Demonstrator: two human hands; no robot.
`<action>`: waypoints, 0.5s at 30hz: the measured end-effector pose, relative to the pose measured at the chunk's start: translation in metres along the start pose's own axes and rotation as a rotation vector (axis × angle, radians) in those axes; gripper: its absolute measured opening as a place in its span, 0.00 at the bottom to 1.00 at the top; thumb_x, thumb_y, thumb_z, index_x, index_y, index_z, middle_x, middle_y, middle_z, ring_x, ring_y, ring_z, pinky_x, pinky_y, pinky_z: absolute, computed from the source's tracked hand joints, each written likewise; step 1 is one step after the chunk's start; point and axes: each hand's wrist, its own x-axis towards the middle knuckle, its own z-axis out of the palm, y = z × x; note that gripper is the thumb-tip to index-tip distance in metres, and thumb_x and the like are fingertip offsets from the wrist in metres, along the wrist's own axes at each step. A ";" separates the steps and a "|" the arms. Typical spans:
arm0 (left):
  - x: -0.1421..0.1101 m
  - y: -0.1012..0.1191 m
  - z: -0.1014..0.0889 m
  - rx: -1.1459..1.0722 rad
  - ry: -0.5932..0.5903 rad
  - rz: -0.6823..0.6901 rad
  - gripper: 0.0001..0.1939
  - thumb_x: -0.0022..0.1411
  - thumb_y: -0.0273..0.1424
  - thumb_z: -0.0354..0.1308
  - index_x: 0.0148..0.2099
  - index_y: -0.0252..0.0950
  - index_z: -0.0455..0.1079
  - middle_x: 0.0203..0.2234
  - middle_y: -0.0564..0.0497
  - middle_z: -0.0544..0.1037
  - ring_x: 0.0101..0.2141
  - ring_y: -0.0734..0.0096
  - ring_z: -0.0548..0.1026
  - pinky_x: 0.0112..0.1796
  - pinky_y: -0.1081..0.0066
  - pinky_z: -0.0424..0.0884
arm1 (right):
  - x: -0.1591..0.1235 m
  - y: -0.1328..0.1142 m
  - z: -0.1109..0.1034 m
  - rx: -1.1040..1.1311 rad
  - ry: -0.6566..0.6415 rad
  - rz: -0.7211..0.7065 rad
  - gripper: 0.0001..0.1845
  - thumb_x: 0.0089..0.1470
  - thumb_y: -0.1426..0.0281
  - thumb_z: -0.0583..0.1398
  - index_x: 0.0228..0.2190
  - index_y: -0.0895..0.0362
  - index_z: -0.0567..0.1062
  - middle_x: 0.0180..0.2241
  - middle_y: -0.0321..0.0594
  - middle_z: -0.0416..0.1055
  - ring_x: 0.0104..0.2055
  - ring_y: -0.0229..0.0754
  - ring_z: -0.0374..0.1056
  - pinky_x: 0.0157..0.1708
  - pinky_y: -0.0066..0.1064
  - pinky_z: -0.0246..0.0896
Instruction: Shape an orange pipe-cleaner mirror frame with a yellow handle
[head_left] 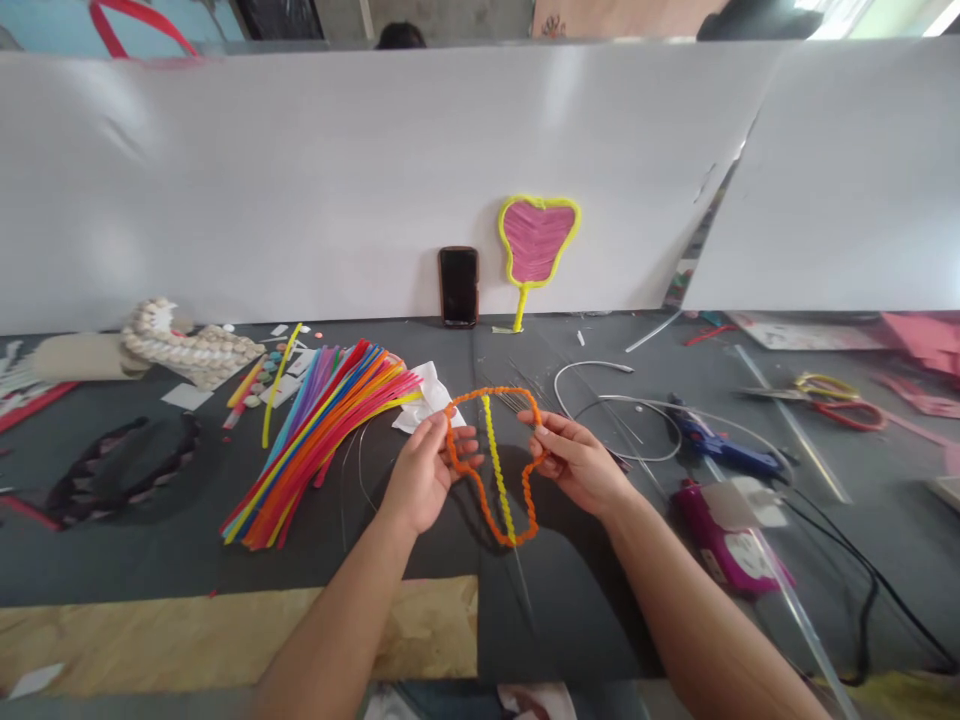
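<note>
There is one phone (459, 287), one glue gun (731, 447), one orange outline (527, 490), one pink yellow-edged shape (538, 242) and one bundle of pipe cleaners (315, 450)

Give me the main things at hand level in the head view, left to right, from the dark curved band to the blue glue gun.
Dark curved band, colorful pipe-cleaner bundle, left hand, yellow twisted strip, right hand, blue glue gun.
</note>
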 end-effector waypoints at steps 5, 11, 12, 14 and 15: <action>0.006 0.003 -0.008 0.074 -0.025 0.012 0.18 0.53 0.34 0.62 0.46 0.35 0.69 0.25 0.52 0.71 0.23 0.77 0.68 0.25 0.73 0.72 | 0.001 0.004 0.003 -0.191 0.056 0.004 0.22 0.50 0.55 0.60 0.41 0.58 0.72 0.23 0.35 0.69 0.20 0.31 0.55 0.18 0.24 0.45; 0.004 -0.004 -0.005 0.153 -0.122 -0.068 0.19 0.53 0.35 0.62 0.47 0.34 0.70 0.21 0.53 0.70 0.18 0.80 0.63 0.21 0.77 0.66 | 0.006 0.010 0.001 -0.176 0.084 -0.105 0.22 0.48 0.58 0.61 0.43 0.57 0.71 0.22 0.32 0.66 0.19 0.30 0.53 0.19 0.25 0.47; 0.004 -0.004 -0.005 0.167 -0.128 -0.066 0.18 0.53 0.35 0.61 0.46 0.33 0.70 0.20 0.54 0.70 0.18 0.81 0.62 0.20 0.78 0.65 | 0.007 0.011 0.000 -0.181 0.073 -0.112 0.21 0.49 0.59 0.61 0.43 0.58 0.71 0.22 0.32 0.66 0.19 0.30 0.52 0.19 0.25 0.46; 0.004 -0.004 -0.006 0.195 -0.132 -0.057 0.17 0.53 0.35 0.61 0.44 0.32 0.70 0.19 0.54 0.69 0.17 0.82 0.60 0.18 0.79 0.62 | 0.008 0.012 -0.003 -0.191 0.064 -0.119 0.20 0.49 0.59 0.61 0.42 0.58 0.72 0.21 0.31 0.65 0.18 0.29 0.52 0.19 0.25 0.46; 0.004 -0.004 -0.006 0.209 -0.132 -0.053 0.16 0.53 0.36 0.61 0.43 0.32 0.71 0.19 0.54 0.69 0.17 0.82 0.59 0.18 0.79 0.62 | 0.008 0.013 -0.003 -0.197 0.066 -0.120 0.20 0.49 0.59 0.60 0.41 0.59 0.72 0.21 0.31 0.65 0.18 0.29 0.52 0.19 0.25 0.45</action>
